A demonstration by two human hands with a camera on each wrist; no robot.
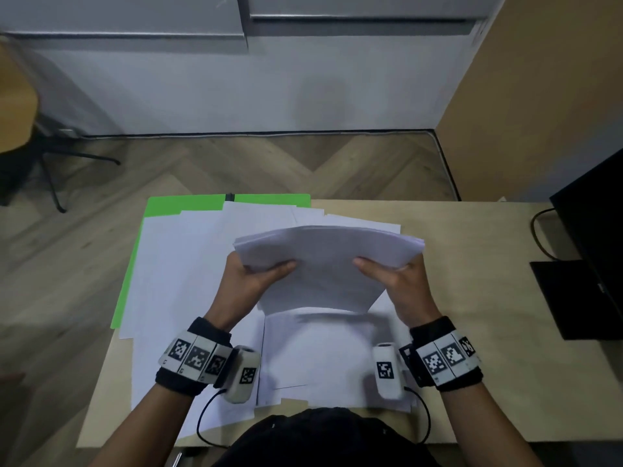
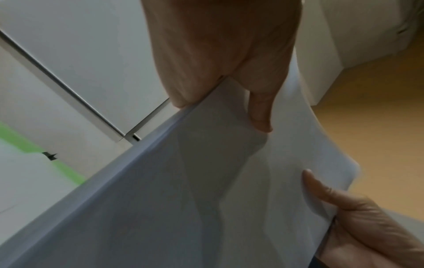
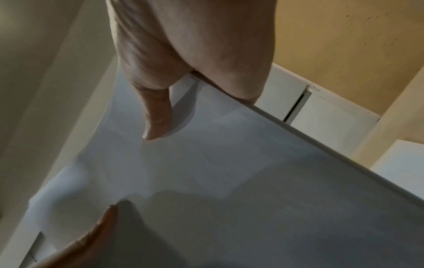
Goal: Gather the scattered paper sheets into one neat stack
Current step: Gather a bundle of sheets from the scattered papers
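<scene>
Stack of white sheets (image 1: 328, 261): held upright above tabletop (image 1: 472, 298), centre of view, lower edge lifted just off loose sheets (image 1: 188, 281) lying beneath. L hand (image 1: 251, 276) grips stack's left side, thumb on near face, fingers (image 2: 181, 81) curled behind. R hand (image 1: 401, 281) grips right side same way, thumb (image 3: 158, 116) pressed on near face. Stack edges roughly aligned, top edge bowed a little. Loose sheets: spread flat, overlapping, partly over green folder (image 1: 188, 203) at far-left of tabletop. Misc.: black monitor (image 1: 593, 230) at right edge, w/ cable; chair (image 1: 37, 153) on floor, far left.
</scene>
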